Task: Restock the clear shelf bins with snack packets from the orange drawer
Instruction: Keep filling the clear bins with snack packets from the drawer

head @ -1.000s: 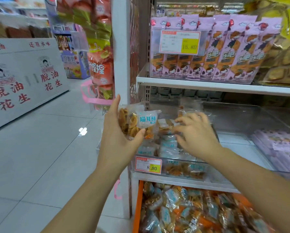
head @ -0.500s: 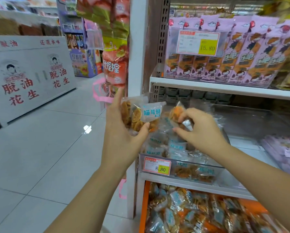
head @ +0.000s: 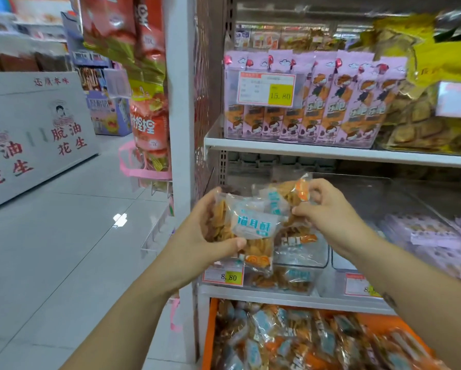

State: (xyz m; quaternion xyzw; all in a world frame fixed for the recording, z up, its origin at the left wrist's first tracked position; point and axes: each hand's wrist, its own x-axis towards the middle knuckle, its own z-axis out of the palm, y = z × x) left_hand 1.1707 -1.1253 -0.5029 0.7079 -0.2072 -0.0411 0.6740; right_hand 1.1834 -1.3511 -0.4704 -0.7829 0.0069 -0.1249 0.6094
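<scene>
My left hand point(head: 197, 236) grips a bunch of clear snack packets point(head: 250, 231) with blue-and-white labels, held in front of the shelf. My right hand point(head: 328, 212) pinches one more snack packet point(head: 296, 194) by its orange end, touching the top of the bunch. Behind and below the hands stands the clear shelf bin point(head: 298, 279) with a few of the same packets in it. The orange drawer point(head: 210, 329) is pulled out under the shelf and is full of packets.
A second clear bin point(head: 339, 287) with a price tag stands to the right, and pale purple packs point(head: 432, 233) lie further right. Pink-purple bags point(head: 317, 102) fill the shelf above. A white upright point(head: 178, 129) and hanging bags border the tiled aisle on the left.
My right hand has risen from the bin with a packet and brought it against the bunch in my left hand. The view has shifted left and closer to the shelf.
</scene>
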